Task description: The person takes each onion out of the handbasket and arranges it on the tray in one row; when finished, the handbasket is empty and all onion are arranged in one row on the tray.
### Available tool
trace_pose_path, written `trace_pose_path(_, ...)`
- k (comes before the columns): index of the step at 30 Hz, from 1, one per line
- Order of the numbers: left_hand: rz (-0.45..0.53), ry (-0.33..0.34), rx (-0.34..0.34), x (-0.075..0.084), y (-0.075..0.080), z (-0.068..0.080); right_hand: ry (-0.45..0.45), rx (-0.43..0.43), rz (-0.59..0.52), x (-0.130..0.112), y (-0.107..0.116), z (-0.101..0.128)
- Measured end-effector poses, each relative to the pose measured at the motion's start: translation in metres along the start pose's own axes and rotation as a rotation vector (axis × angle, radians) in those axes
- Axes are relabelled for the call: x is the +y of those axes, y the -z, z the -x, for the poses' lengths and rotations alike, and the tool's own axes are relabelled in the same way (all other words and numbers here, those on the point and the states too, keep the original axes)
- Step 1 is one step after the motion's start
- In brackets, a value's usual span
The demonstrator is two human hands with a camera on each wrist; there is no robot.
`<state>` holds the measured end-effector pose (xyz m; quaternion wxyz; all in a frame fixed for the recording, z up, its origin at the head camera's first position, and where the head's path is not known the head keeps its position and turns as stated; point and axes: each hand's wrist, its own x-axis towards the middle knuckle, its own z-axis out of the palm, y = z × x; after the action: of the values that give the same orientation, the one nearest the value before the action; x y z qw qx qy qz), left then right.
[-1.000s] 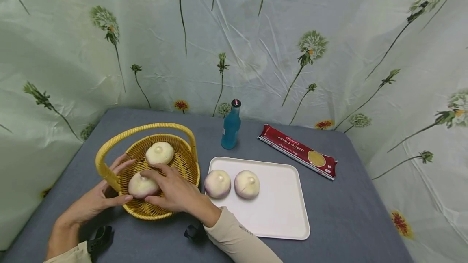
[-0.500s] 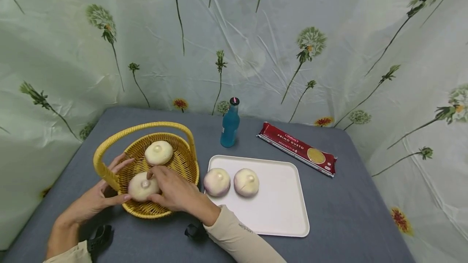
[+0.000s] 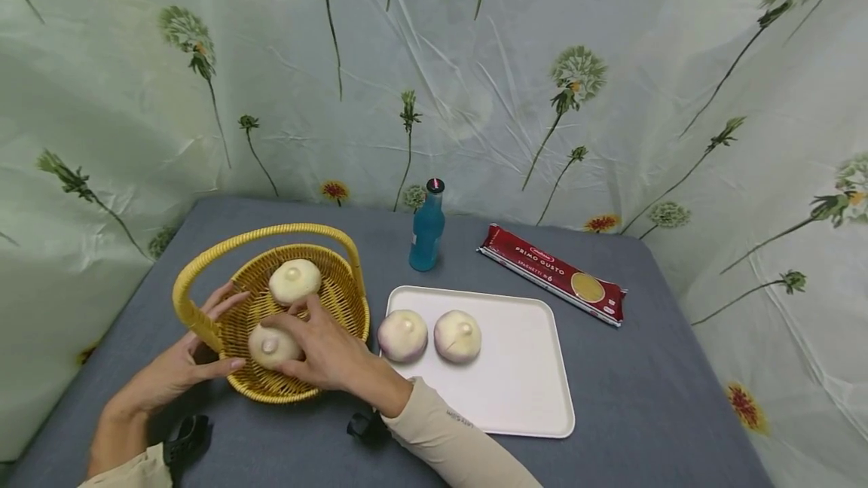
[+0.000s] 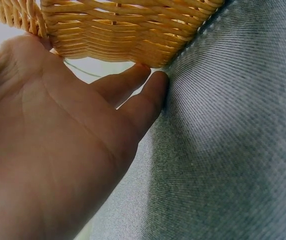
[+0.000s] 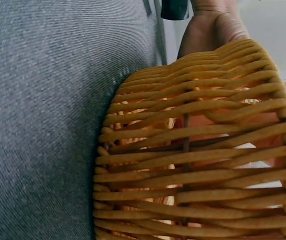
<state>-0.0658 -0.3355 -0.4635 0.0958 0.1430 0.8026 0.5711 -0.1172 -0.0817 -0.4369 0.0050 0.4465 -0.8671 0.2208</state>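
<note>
A yellow wicker basket [image 3: 273,399] with an arched handle stands at the left of the table. My left hand [image 3: 172,371] holds its left side by the handle's base, thumb at the rim and fingers over the edge. In the left wrist view, two fingers [image 4: 145,102] touch the lower wicker wall. Inside the basket my right hand [image 3: 332,345] grips a pale turnip [image 3: 270,346], fingers over its top and thumb on its near side. Another turnip [image 3: 294,282] lies behind it in the basket. The right wrist view shows mostly the basket's woven wall [image 5: 198,165], hiding the grip.
Right of the basket, a white tray [image 3: 508,398] bears a left turnip [image 3: 403,336] and a right turnip [image 3: 457,337]. A blue bottle [image 3: 427,232] stands behind the tray. A red spaghetti packet [image 3: 552,273] lies at the back right, before a flowered curtain [image 3: 475,96].
The gripped turnip has shifted slightly to the right, away from the basket's left wall, and its top has turned. My left hand keeps its place on the basket.
</note>
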Motion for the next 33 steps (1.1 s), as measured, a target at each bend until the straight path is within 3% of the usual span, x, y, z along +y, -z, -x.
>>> trace_pose_path(13, -0.004, -0.006, 0.01, -0.002, 0.0, -0.001, 0.032, 0.113, -0.033, -0.001, 0.024, 0.014)
trace_pose_path(23, 0.016, 0.008, -0.005, -0.003, 0.0, -0.001, -0.016, 0.136, -0.138, 0.005, 0.046, 0.037)
trace_pose_path(33, 0.018, -0.014, -0.014, -0.004, 0.0, -0.003, -0.022, 0.232, -0.244, 0.021, 0.077, 0.065)
